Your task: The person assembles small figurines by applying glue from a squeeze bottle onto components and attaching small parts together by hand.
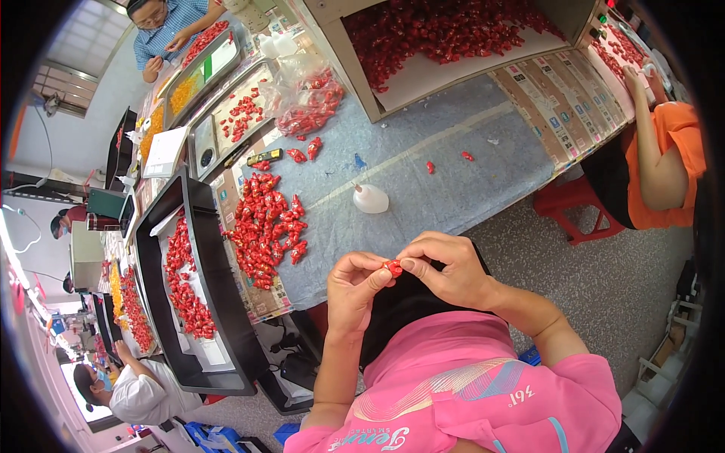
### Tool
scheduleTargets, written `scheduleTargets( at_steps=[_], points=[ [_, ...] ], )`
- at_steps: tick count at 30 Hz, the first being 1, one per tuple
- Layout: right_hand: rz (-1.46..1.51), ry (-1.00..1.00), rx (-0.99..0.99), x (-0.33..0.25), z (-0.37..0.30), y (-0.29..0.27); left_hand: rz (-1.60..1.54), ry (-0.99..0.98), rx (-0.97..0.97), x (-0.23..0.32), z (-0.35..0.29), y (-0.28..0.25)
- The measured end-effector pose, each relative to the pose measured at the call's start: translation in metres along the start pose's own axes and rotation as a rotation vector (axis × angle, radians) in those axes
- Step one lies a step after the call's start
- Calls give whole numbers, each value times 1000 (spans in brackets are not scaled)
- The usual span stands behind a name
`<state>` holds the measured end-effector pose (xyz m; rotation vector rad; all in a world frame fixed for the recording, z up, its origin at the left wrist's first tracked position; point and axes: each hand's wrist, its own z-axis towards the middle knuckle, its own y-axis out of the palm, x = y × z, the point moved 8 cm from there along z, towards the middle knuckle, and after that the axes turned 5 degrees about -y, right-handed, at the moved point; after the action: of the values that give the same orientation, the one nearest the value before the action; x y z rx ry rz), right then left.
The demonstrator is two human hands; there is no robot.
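Observation:
Close in front of my body, a small shiny red plastic piece (392,268) is pinched between my two hands. The thumb and fingers of my left hand (352,291) close on its left side. From the right, my right hand (453,270) grips it with thumb and forefinger; the fingers cover much of it. On the blue table cover (445,151), a white squeeze bottle (371,198) with a thin nozzle stands beyond my hands. A heap of similar red pieces (260,234) lies to the left, with two single small red parts (430,167) farther right.
A black tray (226,302) holding red pieces stands left of the heap. Behind are a clear bag of red pieces (310,113), a white tray (249,79) with small red parts, and an open box (362,94) of red pieces. Co-workers sit around; a red stool (570,208) stands right.

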<state>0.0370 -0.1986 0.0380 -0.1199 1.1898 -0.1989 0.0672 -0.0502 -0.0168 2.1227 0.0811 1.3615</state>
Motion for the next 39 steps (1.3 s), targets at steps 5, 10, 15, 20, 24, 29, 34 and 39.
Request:
scheduleTargets(
  at_steps=[5,10,15,20,24,29,34,39],
  points=[
    [36,-17,-3,-9,2,-3,-47,-32,-30,1,-2,3],
    [25,27,34,-13,-1,-7,-168,-101,-107,-4,-3,8],
    [5,29,-5,-15,-2,-6,-204,-105,-106,-6,-3,9],
    [-12,50,14,-16,-4,-5,-189,-38,-91,-1,-5,10],
    [-20,40,27,-17,-6,-3,-84,73,-65,8,-8,10],
    [-49,-66,14,-25,-4,-2,5,147,-33,14,-12,9],
    [-51,-119,12,-30,-5,-3,17,159,-69,14,-13,10],
    [-45,-128,3,-32,-6,-1,14,145,-59,12,-15,8]
  ],
)
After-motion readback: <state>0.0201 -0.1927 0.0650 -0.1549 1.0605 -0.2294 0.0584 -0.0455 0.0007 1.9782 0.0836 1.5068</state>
